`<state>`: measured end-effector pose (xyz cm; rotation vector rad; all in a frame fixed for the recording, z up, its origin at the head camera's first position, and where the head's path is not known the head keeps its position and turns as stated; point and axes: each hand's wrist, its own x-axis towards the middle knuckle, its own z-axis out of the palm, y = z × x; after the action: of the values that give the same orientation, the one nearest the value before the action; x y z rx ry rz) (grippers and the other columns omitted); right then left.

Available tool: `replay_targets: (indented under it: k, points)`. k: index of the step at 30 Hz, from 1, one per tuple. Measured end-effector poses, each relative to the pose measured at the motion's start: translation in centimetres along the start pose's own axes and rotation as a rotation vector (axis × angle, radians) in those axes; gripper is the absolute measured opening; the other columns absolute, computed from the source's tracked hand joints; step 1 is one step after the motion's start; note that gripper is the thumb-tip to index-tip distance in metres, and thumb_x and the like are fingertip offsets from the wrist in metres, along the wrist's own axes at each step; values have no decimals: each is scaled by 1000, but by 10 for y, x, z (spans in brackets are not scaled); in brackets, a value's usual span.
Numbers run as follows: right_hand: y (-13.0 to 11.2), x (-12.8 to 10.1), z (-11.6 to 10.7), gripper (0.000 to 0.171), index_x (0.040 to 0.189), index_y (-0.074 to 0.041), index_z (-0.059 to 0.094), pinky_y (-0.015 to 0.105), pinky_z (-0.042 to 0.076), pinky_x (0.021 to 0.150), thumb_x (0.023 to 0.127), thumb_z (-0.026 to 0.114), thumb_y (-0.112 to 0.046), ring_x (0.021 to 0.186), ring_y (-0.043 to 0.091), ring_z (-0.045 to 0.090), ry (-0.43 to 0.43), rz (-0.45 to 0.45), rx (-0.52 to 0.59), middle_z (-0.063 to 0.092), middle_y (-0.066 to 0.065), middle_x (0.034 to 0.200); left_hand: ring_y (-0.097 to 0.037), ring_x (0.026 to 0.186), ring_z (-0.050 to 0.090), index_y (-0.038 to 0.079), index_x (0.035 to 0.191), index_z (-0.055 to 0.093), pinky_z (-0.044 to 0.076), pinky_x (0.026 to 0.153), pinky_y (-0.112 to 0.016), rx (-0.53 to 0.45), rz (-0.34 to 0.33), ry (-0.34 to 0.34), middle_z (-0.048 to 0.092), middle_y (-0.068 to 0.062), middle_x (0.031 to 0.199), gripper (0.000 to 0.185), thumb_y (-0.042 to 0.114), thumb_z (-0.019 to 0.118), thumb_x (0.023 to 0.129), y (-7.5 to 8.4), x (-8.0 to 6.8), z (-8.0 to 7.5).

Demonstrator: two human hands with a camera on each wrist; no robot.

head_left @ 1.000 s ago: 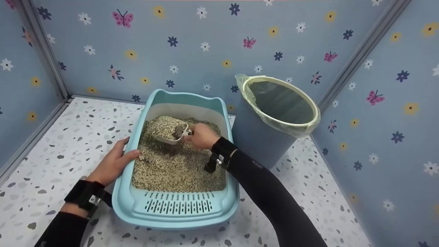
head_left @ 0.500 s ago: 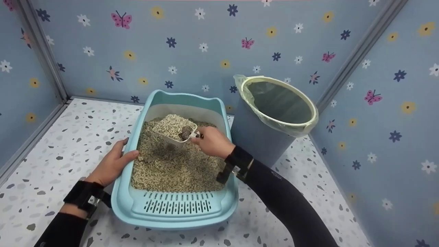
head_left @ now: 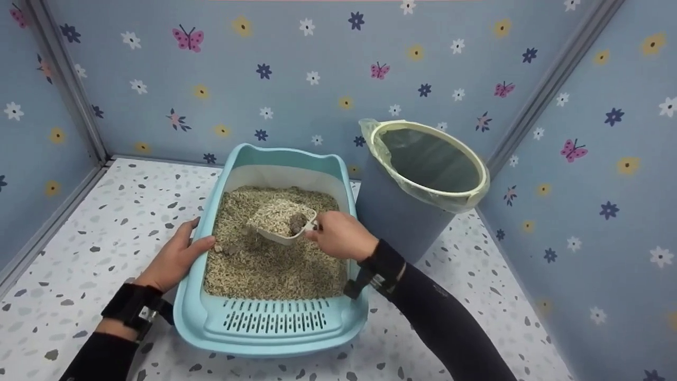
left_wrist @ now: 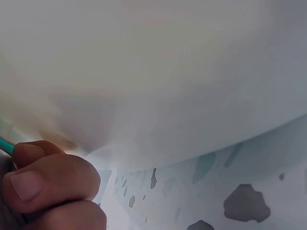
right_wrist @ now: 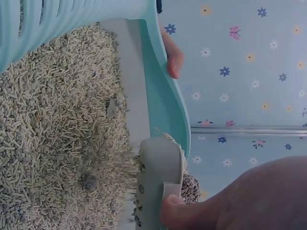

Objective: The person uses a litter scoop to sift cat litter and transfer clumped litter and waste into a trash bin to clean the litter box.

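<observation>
No writing can be read. A white plastic scoop (head_left: pixel 283 225), heaped with pale pellets and a grey clump (head_left: pixel 297 223), is pinched by the right hand (head_left: pixel 341 235) above the litter. The smooth blue tray (head_left: pixel 275 330) rim is gripped by the left hand (head_left: pixel 174 259).

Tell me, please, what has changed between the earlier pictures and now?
The right hand, gripping the white plastic scoop loaded with pellets and a grey clump, has drawn it from the far end of the light blue litter tray back toward the person, clear of the beige pellet litter. The left hand stays on the tray's left rim; the blue lined bin is unmoved.
</observation>
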<state>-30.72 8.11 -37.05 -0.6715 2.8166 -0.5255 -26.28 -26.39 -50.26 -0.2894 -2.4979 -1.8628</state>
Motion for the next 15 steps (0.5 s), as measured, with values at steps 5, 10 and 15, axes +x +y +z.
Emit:
replay_targets:
  k: [5,10,15]
  points:
    - [3,-6,4,30,92,-15,59,30,42,63,115,65,-32,63,14,46,25,-23,29,47,-3,77,-41,124,67,-3,175,13,60,94,-27,-28,1,-6,48,-38,154,77,31,53,118,-1,-4,1]
    - [3,-16,3,26,99,-13,64,35,45,67,116,64,-32,67,17,49,55,-21,27,52,0,81,-30,115,72,-2,175,15,62,93,-29,-48,-2,4,52,-38,151,76,30,53,118,0,-6,-1]
    - [4,-16,-5,26,103,-11,66,34,46,66,117,62,-32,67,16,50,90,-29,52,54,1,83,-26,110,72,-3,175,15,62,92,-30,-52,-1,1,53,-38,148,77,30,53,117,0,-5,-2]
